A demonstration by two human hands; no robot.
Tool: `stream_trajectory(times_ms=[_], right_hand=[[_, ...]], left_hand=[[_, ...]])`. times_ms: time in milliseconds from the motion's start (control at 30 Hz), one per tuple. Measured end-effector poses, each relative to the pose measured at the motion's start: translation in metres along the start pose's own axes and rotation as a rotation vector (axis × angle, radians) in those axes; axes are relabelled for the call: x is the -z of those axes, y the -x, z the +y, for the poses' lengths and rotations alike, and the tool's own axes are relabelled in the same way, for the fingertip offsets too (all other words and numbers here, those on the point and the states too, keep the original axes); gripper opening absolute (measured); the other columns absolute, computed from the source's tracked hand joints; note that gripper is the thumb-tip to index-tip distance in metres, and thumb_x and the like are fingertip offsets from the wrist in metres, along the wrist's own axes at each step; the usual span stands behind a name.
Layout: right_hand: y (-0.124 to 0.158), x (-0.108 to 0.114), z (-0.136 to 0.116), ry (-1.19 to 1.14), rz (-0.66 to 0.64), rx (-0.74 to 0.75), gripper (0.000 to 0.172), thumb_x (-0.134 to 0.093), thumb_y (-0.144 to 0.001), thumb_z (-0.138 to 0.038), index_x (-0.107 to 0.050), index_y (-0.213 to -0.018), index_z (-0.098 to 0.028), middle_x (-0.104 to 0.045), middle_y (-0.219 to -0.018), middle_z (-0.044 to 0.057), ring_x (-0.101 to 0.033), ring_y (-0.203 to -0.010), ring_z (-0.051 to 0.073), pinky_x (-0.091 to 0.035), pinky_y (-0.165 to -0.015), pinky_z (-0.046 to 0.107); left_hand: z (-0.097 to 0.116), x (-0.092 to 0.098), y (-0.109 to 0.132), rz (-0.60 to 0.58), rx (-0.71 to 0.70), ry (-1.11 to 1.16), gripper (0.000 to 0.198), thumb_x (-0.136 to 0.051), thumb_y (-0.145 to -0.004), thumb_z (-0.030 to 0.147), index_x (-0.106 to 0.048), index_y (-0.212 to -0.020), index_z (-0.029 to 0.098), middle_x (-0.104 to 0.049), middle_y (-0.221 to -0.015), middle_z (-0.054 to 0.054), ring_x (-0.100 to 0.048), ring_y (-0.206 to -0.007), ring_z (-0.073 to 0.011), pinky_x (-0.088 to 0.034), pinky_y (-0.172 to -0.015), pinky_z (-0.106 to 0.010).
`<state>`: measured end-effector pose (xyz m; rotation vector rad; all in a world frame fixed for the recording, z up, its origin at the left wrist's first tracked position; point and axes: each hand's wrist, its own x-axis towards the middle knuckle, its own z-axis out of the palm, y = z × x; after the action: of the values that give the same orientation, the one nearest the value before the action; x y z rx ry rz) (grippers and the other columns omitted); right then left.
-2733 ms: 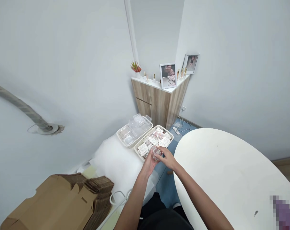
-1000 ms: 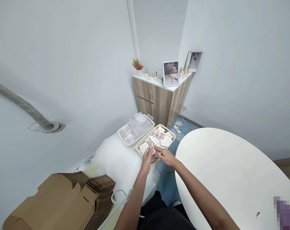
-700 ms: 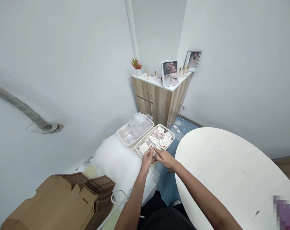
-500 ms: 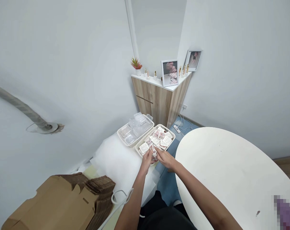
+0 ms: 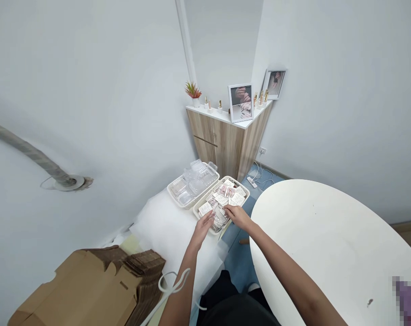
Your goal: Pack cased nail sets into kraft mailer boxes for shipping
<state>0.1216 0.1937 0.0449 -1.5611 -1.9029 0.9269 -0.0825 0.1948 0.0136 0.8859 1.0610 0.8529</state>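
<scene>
A small clear plastic case (image 5: 219, 217) is held between my two hands over the near end of a white basket (image 5: 245, 198). My left hand (image 5: 203, 225) grips its left side, the fingers fairly straight along the edge. At the upper right edge, my right hand (image 5: 236, 214) pinches the case with closed fingertips. The case looks open, though its contents are too small to make out. Printed cards (image 5: 221, 199) and small packs with pink pictures (image 5: 230, 192) fill the basket beneath.
Another white basket (image 5: 172, 195) holds clear plastic boxes (image 5: 195, 179). Brown cardboard boxes (image 5: 79, 290) are stacked at the lower left beside a white cable (image 5: 164, 294). A round white table (image 5: 327, 235) stands right; a wooden cabinet (image 5: 226, 145) fills the corner.
My hands have moved apart slightly, the left one leftward and the right one slightly up. The clear case between them now shows wider and looks opened.
</scene>
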Motion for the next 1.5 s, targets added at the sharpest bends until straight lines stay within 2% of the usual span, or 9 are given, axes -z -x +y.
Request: stream_trajectory(times_ms=[233, 467, 700, 800, 967, 1133, 1267, 1367, 1500], right_hand=[[-0.018, -0.010, -0.004, 0.044, -0.053, 0.055, 0.032, -0.038, -0.097, -0.033, -0.068, -0.103, -0.022, -0.072, -0.091, 0.005, -0.065, -0.085, 0.018, -0.045, -0.077, 0.028], [-0.039, -0.006, 0.038, 0.368, 0.107, -0.289, 0.041, -0.048, -0.089, -0.026, -0.054, -0.127, -0.014, -0.061, -0.124, 0.017, -0.054, -0.116, 0.027, -0.042, -0.094, 0.035], [-0.078, -0.010, 0.067, 0.524, 0.089, -0.210, 0.068, -0.054, -0.081, -0.020, -0.031, -0.145, -0.013, -0.033, -0.151, 0.018, -0.027, -0.139, 0.030, -0.022, -0.111, 0.046], [-0.090, -0.014, 0.067, 0.578, 0.061, -0.233, 0.068, -0.054, -0.080, -0.018, -0.032, -0.144, -0.013, -0.040, -0.145, 0.020, -0.032, -0.135, 0.031, -0.022, -0.110, 0.049], [-0.095, -0.009, 0.057, 0.644, 0.090, -0.159, 0.038, -0.049, -0.082, -0.009, -0.053, -0.120, -0.013, -0.059, -0.120, 0.019, -0.051, -0.115, 0.030, -0.033, -0.101, 0.044], [-0.097, 0.011, 0.039, 0.562, -0.033, -0.089, 0.024, -0.047, -0.086, -0.010, -0.063, -0.103, -0.016, -0.070, -0.093, 0.012, -0.062, -0.093, 0.024, -0.038, -0.095, 0.038], [-0.090, 0.031, 0.014, 0.296, 0.058, 0.056, 0.025, -0.047, -0.091, -0.022, -0.064, -0.109, -0.022, -0.070, -0.105, 0.006, -0.062, -0.099, 0.020, -0.043, -0.087, 0.031], [-0.074, 0.044, -0.004, 0.045, 0.080, 0.187, 0.029, -0.049, -0.090, -0.022, -0.066, -0.113, -0.023, -0.069, -0.112, 0.005, -0.062, -0.102, 0.019, -0.044, -0.089, 0.030], [-0.040, 0.057, -0.010, -0.008, -0.018, 0.198, 0.028, -0.053, -0.087, -0.019, -0.070, -0.109, -0.023, -0.072, -0.098, 0.004, -0.064, -0.090, 0.018, -0.045, -0.083, 0.028]], left_hand=[[0.013, 0.010, -0.013, 0.018, -0.073, -0.245, 0.032, -0.077, -0.066, 0.045, -0.071, -0.082, 0.017, -0.073, -0.079, -0.007, -0.070, -0.078, -0.0229, -0.056, -0.074, -0.033], [0.010, 0.033, -0.018, 0.187, 0.044, -0.095, 0.045, -0.077, -0.064, 0.055, -0.063, -0.084, 0.017, -0.073, -0.077, -0.007, -0.070, -0.072, -0.0200, -0.056, -0.071, -0.033], [0.012, 0.035, -0.035, 0.255, 0.046, -0.008, 0.052, -0.076, -0.066, 0.057, -0.062, -0.094, 0.016, -0.074, -0.086, -0.010, -0.071, -0.075, -0.0199, -0.056, -0.077, -0.035], [0.012, 0.034, -0.042, 0.256, 0.050, 0.030, 0.050, -0.076, -0.068, 0.055, -0.060, -0.094, 0.016, -0.074, -0.087, -0.011, -0.071, -0.077, -0.0203, -0.056, -0.079, -0.036], [0.013, 0.034, -0.050, 0.256, 0.048, 0.052, 0.045, -0.076, -0.070, 0.051, -0.060, -0.094, 0.016, -0.074, -0.085, -0.010, -0.072, -0.079, -0.0204, -0.056, -0.083, -0.038], [0.021, 0.033, -0.054, 0.251, 0.029, 0.023, 0.047, -0.073, -0.071, 0.053, -0.058, -0.098, 0.017, -0.072, -0.084, -0.008, -0.071, -0.077, -0.0189, -0.056, -0.080, -0.036], [0.032, 0.028, -0.060, 0.255, 0.033, 0.017, 0.044, -0.072, -0.071, 0.053, -0.056, -0.094, 0.019, -0.069, -0.083, -0.003, -0.068, -0.069, -0.0150, -0.057, -0.072, -0.033], [0.040, 0.012, -0.065, 0.208, 0.043, 0.004, 0.044, -0.073, -0.070, 0.052, -0.056, -0.094, 0.020, -0.067, -0.083, -0.001, -0.065, -0.065, -0.0129, -0.057, -0.069, -0.032], [0.044, -0.028, -0.063, 0.017, 0.080, -0.005, 0.047, -0.074, -0.069, 0.053, -0.057, -0.098, 0.020, -0.065, -0.080, -0.001, -0.062, -0.060, -0.0105, -0.057, -0.068, -0.031]])
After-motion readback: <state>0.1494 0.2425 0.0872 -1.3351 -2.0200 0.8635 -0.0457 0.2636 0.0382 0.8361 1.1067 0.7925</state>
